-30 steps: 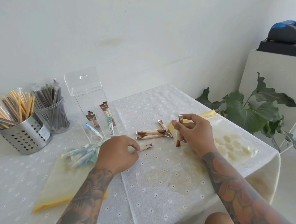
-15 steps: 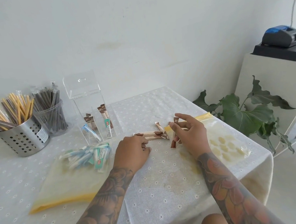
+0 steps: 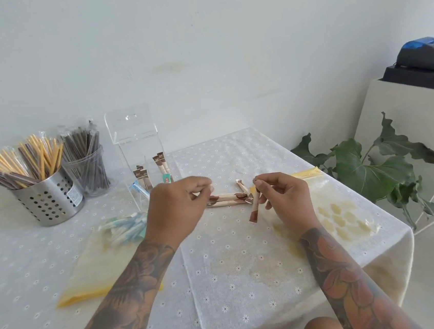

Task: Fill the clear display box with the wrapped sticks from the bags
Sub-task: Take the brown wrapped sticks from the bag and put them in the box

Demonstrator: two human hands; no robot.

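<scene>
Mid-table, my right hand pinches one stick, left hand blurred, grip unclear; box holds few, loose sticks and bag remain.

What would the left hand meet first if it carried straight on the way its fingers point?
Probably the brown sticks lying on the table, just past the left hand; depth is unclear, so it may pass above them.

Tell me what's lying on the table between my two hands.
Head view: brown-and-cream wrapped sticks lie on the tablecloth between left hand and right hand.
</scene>
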